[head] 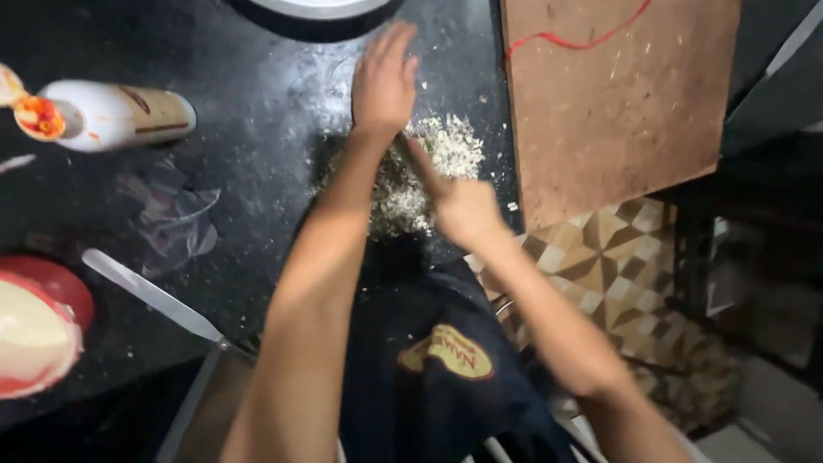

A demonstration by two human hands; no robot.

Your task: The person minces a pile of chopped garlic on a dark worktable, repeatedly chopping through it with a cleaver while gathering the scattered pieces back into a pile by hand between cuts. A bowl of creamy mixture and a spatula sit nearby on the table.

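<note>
A black counter (257,111), wide and dark, dusted with pale bits. A brown wooden board (617,94) off to the right, with a thin red line across its top. Below it, a patterned tile floor (617,257).

In the middle of the counter, a pile of chopped crumbs (429,167), pale and loose. Light and soft by the look of it, easy to scatter; probably best scooped from underneath or pushed together from the sides, not pinched.

Left hand (383,81) flat and spread, fingers straight, pressed down at the far edge of the pile, gripping nothing. Right hand (467,210) blurred, closed around something long and thin, maybe a knife handle; hard to tell for sure.

A red bowl (60,287) at the left edge with something pale and creamy heaped inside. A white squeeze bottle (116,113) lying on its side, red sauce around its open mouth. A flat metal spatula (150,296) resting near the bowl. A dark round rim (313,13) at the top, contents hidden.
</note>
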